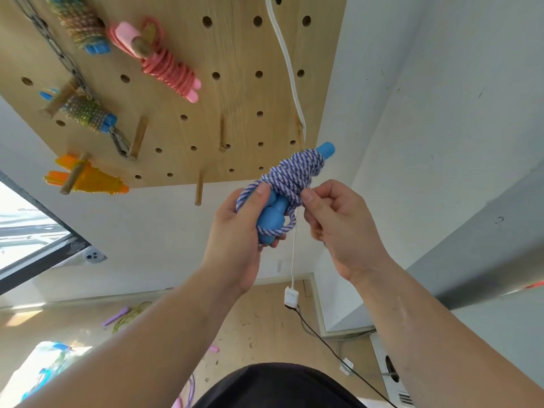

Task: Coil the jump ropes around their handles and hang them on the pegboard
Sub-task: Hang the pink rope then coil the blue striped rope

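While the left hand [235,231] gripped the two blue handles [272,217] near their lower ends, thumb pressed on the cord, the right hand [338,225] pinched a turn of the rope [291,175] between thumb and fingers. One rope was in hand: blue-and-white striped cord, wound in thick, uneven turns round the paired handles, with one blue tip poking out above the coil and a loose loop hanging round the lower ends. It was held in the air before the lower right corner of the pegboard [235,92].

Up and to the left of the hands, four coiled ropes hung on the board: two multicoloured ropes [88,111] with blue handles, one pink rope [167,66] and one orange rope [94,179]. Three bare pegs [138,136] stood between those and the hands. A fourth may have sat behind the white cable [290,69] that ran down past the right thumb.

Below the hands, on the floor [265,325], lay a purple-handled rope [116,317] and perhaps a few more, too blurred to count.
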